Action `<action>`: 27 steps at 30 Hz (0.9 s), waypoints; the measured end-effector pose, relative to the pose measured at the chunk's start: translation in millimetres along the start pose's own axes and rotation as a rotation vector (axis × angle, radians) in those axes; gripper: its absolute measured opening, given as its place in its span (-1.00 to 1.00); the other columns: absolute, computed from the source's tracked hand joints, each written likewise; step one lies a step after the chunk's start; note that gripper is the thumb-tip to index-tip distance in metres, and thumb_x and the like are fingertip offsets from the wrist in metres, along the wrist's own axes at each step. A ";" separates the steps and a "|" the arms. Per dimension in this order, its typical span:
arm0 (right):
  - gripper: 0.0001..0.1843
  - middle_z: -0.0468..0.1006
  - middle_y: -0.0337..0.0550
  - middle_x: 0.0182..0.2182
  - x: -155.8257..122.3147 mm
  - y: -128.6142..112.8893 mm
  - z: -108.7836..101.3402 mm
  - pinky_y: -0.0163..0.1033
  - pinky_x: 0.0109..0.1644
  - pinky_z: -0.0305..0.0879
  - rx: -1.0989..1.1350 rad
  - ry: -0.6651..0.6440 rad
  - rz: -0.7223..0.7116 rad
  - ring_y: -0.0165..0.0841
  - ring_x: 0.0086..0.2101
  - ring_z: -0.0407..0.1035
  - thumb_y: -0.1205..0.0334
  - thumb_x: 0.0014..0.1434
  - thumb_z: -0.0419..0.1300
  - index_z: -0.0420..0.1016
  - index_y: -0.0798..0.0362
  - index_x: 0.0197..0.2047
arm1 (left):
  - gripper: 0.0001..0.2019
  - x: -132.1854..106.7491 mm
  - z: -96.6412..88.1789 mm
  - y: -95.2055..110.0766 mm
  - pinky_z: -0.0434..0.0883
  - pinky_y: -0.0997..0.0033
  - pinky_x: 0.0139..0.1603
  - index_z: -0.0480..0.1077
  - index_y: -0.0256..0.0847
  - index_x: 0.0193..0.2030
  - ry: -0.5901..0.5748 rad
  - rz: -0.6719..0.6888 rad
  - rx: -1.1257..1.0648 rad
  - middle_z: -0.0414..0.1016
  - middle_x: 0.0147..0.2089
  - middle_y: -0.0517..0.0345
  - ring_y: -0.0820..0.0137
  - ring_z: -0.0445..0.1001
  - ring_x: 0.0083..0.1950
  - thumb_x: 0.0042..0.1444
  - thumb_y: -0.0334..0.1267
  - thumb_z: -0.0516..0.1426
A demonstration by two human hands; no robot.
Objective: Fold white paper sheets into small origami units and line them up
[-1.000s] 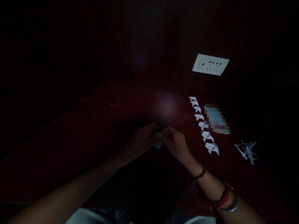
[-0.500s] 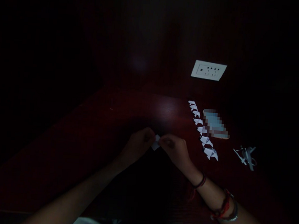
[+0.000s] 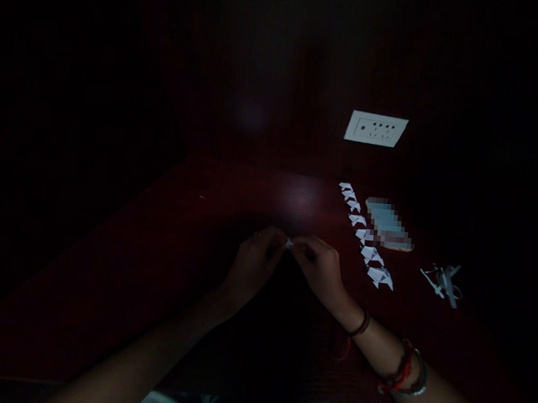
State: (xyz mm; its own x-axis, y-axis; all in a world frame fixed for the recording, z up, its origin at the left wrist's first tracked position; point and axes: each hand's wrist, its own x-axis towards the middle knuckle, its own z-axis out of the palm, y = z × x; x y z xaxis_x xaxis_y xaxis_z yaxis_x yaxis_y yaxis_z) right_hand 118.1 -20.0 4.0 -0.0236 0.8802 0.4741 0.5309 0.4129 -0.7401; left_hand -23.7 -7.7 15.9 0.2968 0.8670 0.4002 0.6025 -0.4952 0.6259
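Observation:
A small piece of white folded paper [image 3: 288, 244] is pinched between my two hands, above the dark red table [image 3: 164, 230]. My left hand [image 3: 256, 259] is closed on its left side, thumb and fingers pressed together. From the right, my right hand [image 3: 320, 267] pinches the other side in the same way. Fingers cover most of the paper, so its full shape is hidden. To the right of my right hand, several folded white paper figures [image 3: 371, 254] stand in a slanting row running away from me, the nearest ones looking larger.
A phone [image 3: 388, 223] with a blurred screen lies right of the row. Farther right is a small tangle of grey and white items [image 3: 446, 285], possibly cords or keys. A white wall socket [image 3: 376, 128] is at the back. The surroundings are very dark.
My left hand has turned and shifted slightly right, closer to my right hand. Less of the paper shows between the fingers now. The row, phone and tangle have stayed put.

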 end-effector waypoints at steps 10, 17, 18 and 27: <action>-0.88 0.44 -0.21 -0.43 1.2 -0.8 -1.0 -0.35 -0.33 0.22 -0.002 0.022 0.004 -0.42 -0.41 0.32 0.37 0.04 0.06 0.39 0.04 -0.36 | -0.89 0.4 7.0 -5.7 0.29 0.37 -0.13 0.26 -0.21 -0.22 0.108 0.135 0.104 0.35 -0.20 0.13 0.39 0.34 -0.17 0.09 -0.34 0.03; -0.90 0.43 -0.21 -0.42 1.9 -2.0 -2.1 -0.37 -0.34 0.21 0.001 0.054 0.006 -0.43 -0.40 0.32 0.37 0.03 0.08 0.40 0.04 -0.38 | -0.87 2.1 9.6 -9.0 0.32 0.45 -0.20 0.27 -0.19 -0.20 0.027 0.071 0.023 0.40 -0.24 0.19 0.44 0.39 -0.24 0.09 -0.36 0.01; -0.90 0.43 -0.21 -0.42 2.0 -2.2 -2.2 -0.37 -0.34 0.22 -0.001 0.057 0.011 -0.43 -0.40 0.32 0.37 0.03 0.08 0.40 0.04 -0.38 | -0.88 2.0 9.1 -8.3 0.32 0.44 -0.19 0.28 -0.19 -0.22 0.029 0.080 0.028 0.40 -0.24 0.19 0.44 0.39 -0.23 0.09 -0.37 0.01; -0.91 0.43 -0.24 -0.47 2.9 -2.1 -1.4 -0.36 -0.38 0.20 -0.018 0.046 0.009 -0.44 -0.44 0.30 0.36 0.02 0.09 0.40 0.03 -0.43 | -0.89 -0.3 10.6 -3.1 0.29 0.38 -0.14 0.29 -0.20 -0.27 0.077 0.110 0.076 0.37 -0.26 0.16 0.41 0.35 -0.21 0.13 -0.36 -0.03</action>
State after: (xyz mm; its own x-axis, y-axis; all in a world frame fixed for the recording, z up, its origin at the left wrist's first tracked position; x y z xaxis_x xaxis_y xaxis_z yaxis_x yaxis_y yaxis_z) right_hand 118.1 -18.6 7.6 0.0201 0.8718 0.4895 0.5461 0.4006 -0.7357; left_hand -17.8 -5.8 6.8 0.3081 0.7993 0.5159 0.6245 -0.5790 0.5242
